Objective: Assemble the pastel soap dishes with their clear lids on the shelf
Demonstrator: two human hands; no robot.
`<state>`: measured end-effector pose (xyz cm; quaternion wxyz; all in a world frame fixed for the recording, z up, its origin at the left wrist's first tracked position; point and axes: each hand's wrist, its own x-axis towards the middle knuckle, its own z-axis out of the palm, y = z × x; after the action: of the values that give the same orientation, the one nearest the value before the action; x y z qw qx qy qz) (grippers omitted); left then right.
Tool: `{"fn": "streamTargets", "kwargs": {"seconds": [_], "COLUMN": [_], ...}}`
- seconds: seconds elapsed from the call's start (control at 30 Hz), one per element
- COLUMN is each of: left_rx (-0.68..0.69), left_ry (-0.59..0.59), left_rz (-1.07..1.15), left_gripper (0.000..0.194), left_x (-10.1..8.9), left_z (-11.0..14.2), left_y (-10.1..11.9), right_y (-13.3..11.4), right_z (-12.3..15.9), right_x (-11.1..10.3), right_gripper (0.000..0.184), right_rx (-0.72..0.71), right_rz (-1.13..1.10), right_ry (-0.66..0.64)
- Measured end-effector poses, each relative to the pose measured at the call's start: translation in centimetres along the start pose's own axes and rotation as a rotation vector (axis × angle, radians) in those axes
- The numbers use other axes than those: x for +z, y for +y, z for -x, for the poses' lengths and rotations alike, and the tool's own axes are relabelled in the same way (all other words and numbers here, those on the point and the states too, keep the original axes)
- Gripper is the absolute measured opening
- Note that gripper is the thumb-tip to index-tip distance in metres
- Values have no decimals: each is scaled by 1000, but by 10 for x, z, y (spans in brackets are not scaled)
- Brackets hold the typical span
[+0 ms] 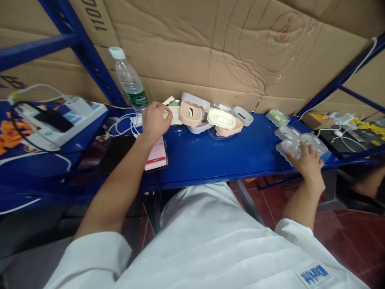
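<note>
My left hand (157,120) is closed, its curled fingers at the edge of a cream soap dish (174,117) at the left end of a row. Cream shows between finger and thumb; the fingertips are partly hidden. Beside it are a peach soap dish (190,116) with a slot, a grey one (195,100) and another cream dish (221,119) resting on a peach piece (231,129). At the right, my right hand (306,162) lies with fingers spread over clear, wavy-edged plastic pieces (290,142). A green dish (278,118) sits just behind them.
A water bottle (132,82) stands behind my left hand. Under that wrist lies a phone (156,154) with a lit screen, near a white cable (120,124). A power strip (69,128) is at far left. Cardboard (186,52) backs the blue table (192,156).
</note>
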<state>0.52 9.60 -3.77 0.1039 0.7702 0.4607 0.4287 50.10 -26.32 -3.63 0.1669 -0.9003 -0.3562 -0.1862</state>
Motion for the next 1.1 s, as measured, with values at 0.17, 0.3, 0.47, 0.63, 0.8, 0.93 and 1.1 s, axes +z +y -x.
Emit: {"fn": "streamTargets", "kwargs": {"seconds": [0.17,0.3,0.47,0.63,0.8,0.93,1.1], "left_rx": [61,98,221,240,44,-123,-234], "left_ry": [21,58,25,-126,-164,-40,-17], "left_rz": [-24,-54,48,536,1050,1276,1249], "left_gripper": [18,19,24,66,99,79,65], "left_x": [2,-2,-10,-8,-16,-29,-26], "left_z": [0,0,3,6,1,-4,-8], "left_y": [-1,2,19,38,43,40,30], "right_y": [8,-39,-119,-231,-350,-410,-433], "right_z": [21,23,22,-3,-21,-35,-57], "right_x": [21,26,16,-15,-35,-31,-6], "right_gripper": [68,65,65,63,64,64,69], "right_rx": [-143,-285,-393,-738,-1044,-997,-865], "right_rz": [-137,-371,-664,-880,-1022,-1175,-1311], "right_ry": [74,131,150,100,-161,-412,-607]}}
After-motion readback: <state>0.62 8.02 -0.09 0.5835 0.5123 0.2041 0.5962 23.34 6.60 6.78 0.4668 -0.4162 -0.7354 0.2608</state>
